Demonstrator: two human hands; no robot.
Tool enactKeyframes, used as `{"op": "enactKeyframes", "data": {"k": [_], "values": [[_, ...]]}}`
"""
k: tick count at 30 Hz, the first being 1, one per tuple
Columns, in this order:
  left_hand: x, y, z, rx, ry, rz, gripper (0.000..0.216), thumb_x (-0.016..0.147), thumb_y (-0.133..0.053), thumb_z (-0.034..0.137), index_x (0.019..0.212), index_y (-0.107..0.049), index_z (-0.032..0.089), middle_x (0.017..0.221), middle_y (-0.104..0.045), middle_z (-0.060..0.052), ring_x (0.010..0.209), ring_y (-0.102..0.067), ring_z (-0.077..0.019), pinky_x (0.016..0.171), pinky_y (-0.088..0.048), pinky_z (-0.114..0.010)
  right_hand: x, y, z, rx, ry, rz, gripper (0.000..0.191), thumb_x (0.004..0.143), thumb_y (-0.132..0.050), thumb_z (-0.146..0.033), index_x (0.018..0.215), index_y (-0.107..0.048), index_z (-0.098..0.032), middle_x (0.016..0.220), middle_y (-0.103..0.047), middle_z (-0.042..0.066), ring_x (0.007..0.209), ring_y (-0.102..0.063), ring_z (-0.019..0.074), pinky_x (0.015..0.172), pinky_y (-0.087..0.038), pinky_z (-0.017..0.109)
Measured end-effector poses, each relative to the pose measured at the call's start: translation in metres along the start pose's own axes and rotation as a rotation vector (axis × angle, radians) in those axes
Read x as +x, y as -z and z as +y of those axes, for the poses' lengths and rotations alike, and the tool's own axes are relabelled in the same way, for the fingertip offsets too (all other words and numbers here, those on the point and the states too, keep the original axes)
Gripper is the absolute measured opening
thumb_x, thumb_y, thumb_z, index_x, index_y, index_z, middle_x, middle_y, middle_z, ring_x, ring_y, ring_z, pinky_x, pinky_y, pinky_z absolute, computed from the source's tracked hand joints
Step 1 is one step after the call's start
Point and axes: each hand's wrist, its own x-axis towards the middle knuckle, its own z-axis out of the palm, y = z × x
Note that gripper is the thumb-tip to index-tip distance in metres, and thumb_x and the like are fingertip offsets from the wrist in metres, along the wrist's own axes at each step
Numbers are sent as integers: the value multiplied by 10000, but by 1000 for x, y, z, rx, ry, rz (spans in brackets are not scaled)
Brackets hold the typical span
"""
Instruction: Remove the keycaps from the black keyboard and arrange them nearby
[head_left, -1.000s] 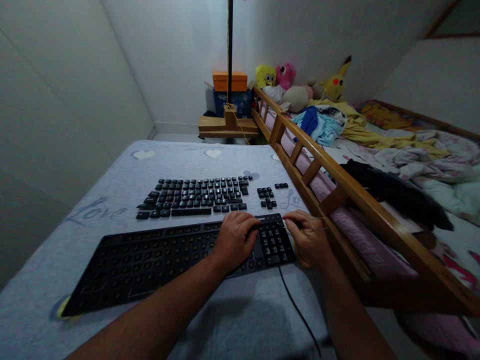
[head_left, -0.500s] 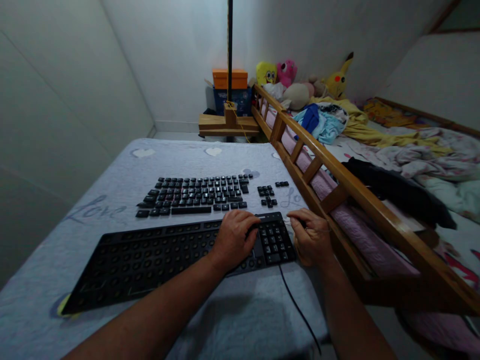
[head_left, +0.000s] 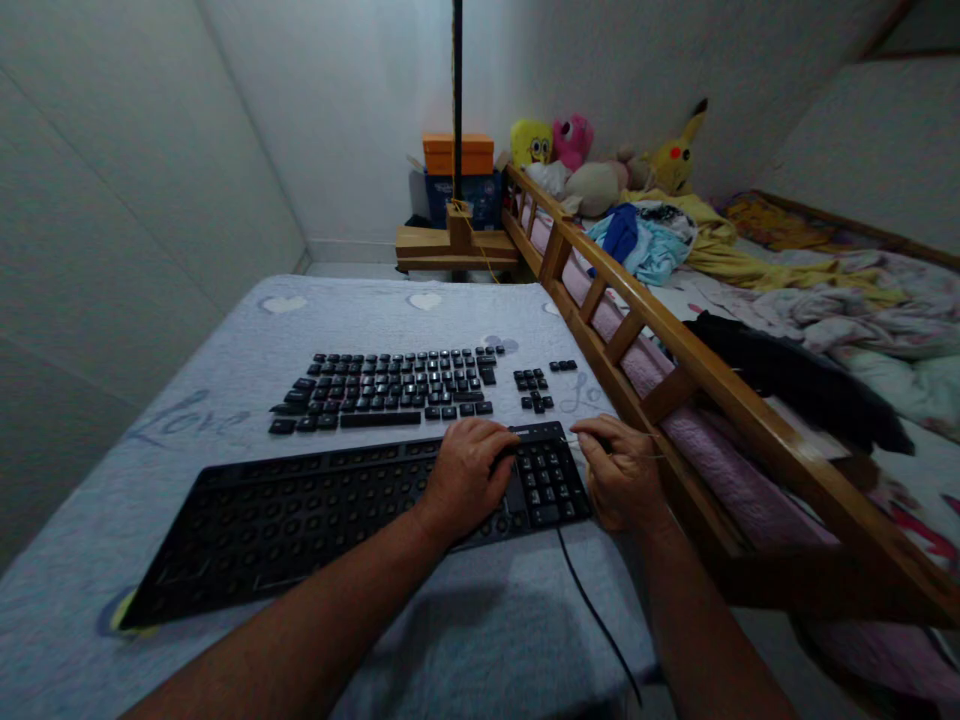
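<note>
Broadly, a pale grey bedsheet (head_left: 225,340) printed with hearts and the word "Love" covers the flat surface, and a wooden bed rail (head_left: 675,345) runs along its right edge, with rumpled bedding and soft toys (head_left: 592,160) beyond it. On the sheet lies a black keyboard frame (head_left: 300,520), nearest the person and stretching from the lower left to the middle right; most of its sockets are bare, while the number pad (head_left: 547,485) at its right end keeps its keys. Farther off, laid out in rows on the sheet, sit the loose keycaps (head_left: 382,390), well apart from both hands. A thin black cable (head_left: 592,620) trails from the frame's right end toward the person. The left hand (head_left: 469,475) rests palm down on the frame just left of the number pad, fingers curled over its far edge; whether it grips anything cannot be told. The right hand (head_left: 619,470) sits just beside the frame's right end, fingers bent inward and pinched near the top corner of the pad; what they hold, if anything, is too small to make out.
</note>
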Motion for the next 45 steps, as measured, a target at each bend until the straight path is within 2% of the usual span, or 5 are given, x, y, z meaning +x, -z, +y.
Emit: {"op": "enactKeyframes", "data": {"k": [11,24,31,36,45], "values": [[0,1,1,4,3,-10,194,836,-621,115,1008,-664,192,999,-702,-50,966,-599,-239,886,-465,-449,0,-2,1,-13,5,19,171,891,-528,-202,839,-690,-184,784,-676,42,774,-646,192,725,-489,320],[0,0,1,13,-1,-5,189,830,-626,108,994,-666,192,993,-701,-47,960,-600,-234,895,-466,-446,-4,-5,5,23,-218,-7,231,931,-515,-316,817,-673,-193,767,-682,33,649,-634,175,609,-470,285],[1,1,1,7,-2,-1,188,831,-629,110,999,-670,185,993,-702,-51,964,-602,-233,901,-462,-449,4,-2,-3,-50,-162,-129,259,943,-456,-280,726,-571,-199,733,-598,20,736,-598,179,676,-434,290],[0,1,2,10,7,-6,191,831,-627,104,996,-669,191,990,-700,-46,967,-600,-232,904,-461,-449,10,8,-3,-122,-99,-242,24,828,-564,-190,805,-564,-197,836,-603,26,809,-587,184,732,-439,298],[-1,0,-1,9,17,-29,196,844,-613,123,1019,-663,197,1036,-691,-54,1001,-582,-238,914,-459,-458,17,20,3,-1,-197,-409,99,836,-595,-234,916,-640,-196,901,-694,37,838,-656,185,783,-500,311]]}}
